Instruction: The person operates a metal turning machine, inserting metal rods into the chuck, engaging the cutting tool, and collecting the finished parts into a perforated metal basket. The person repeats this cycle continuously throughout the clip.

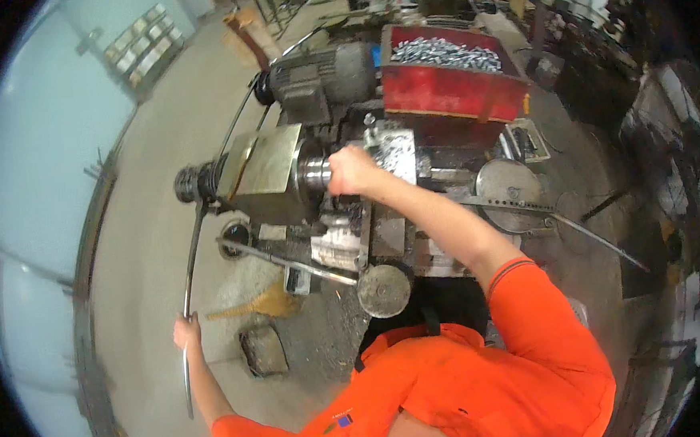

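Observation:
My left hand point(186, 331) is wrapped round a long metal lever point(195, 260) that slopes down from the left end of a small lathe-like machine. Out in front, my right hand point(353, 171) is closed at the mouth of the round steel spindle nose point(313, 175). Its fingers face away, so whatever they grip is hidden. A flat metal cover point(270, 163) lies over the machine's body left of the spindle. Just right of my right hand, small shiny metal pieces are scattered on a light tray point(396, 153).
An electric motor point(324, 80) sits behind the machine, beside a red bin point(450, 94) heaped with small metal parts. Bars with round ends, one disc point(385, 290) near my body and a larger disc point(508, 189) at right, jut out. A brush point(271, 302) and dustpan-like container point(263, 350) lie below.

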A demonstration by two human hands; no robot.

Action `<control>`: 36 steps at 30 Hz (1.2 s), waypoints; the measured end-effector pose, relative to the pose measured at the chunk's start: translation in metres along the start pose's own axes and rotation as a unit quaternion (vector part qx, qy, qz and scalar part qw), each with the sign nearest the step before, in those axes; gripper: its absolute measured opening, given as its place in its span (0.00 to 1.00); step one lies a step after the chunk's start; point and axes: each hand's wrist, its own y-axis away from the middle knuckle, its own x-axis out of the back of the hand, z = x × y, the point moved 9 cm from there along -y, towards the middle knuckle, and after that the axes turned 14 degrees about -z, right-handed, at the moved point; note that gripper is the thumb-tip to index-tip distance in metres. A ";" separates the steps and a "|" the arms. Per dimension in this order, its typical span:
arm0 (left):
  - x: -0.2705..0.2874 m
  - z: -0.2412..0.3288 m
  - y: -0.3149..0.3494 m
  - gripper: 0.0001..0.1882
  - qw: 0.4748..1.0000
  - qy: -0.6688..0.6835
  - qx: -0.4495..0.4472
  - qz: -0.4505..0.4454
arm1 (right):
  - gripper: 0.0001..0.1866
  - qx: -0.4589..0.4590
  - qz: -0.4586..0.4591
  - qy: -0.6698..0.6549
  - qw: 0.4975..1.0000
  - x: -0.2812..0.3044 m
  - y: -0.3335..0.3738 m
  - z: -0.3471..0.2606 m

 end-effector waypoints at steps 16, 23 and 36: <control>-0.004 0.088 0.110 0.19 0.984 0.154 -0.089 -0.012 | 0.13 0.034 0.034 0.093 0.994 0.016 0.013 0.012; -0.016 0.123 0.043 0.13 0.871 0.371 -0.238 -0.216 | 0.27 -0.097 0.222 0.105 0.965 0.177 0.084 0.083; -0.109 0.078 -0.020 0.27 0.735 0.542 -0.065 -0.402 | 0.12 -0.535 0.041 0.095 0.839 -0.090 0.577 0.329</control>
